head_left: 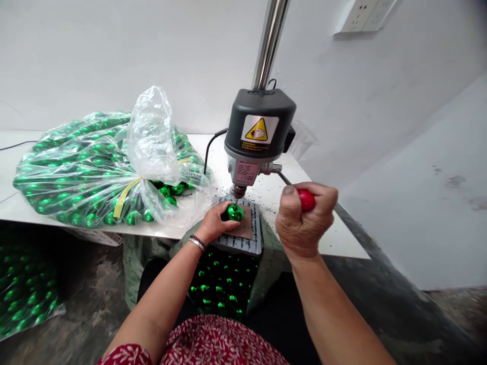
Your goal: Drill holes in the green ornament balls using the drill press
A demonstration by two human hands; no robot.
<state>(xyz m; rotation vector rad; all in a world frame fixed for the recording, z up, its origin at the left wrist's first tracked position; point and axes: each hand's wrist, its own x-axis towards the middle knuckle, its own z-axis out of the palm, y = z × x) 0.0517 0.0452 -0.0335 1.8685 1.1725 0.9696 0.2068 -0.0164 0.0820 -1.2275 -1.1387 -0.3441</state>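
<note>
Red shirt (220,339), leaf-printed, filling the bottom edge. Loose balls (224,284), green and shiny, lying between the knees beside green cloth (133,271). Lower bag (25,289), more green balls showing, resting at the far left beneath the worktop (338,241).

Right hand (305,218): grip closing in a fist around a red knob (306,200), thumb over the top. Left hand (216,223): wrist wearing bands (197,242); grip curving part-closed, holding one green ball (235,212) by its left side.

That ball is sitting on a brown pad (246,224) on the grey base (256,246), directly under the chuck (239,191); whether the bit is touching it, too small to tell.

Drill (261,124), dark-housed, bearing a yellow warning label (259,130); lever (285,177) slanting down to the knob. Dark crumbs (266,203) scattering about the base. Big bag (87,172), clear, bulging with green balls, spreading over the worktop's left. Pole (270,45) rising behind the drill. Sockets (367,15) hanging on the wall (190,56), upper right.
</note>
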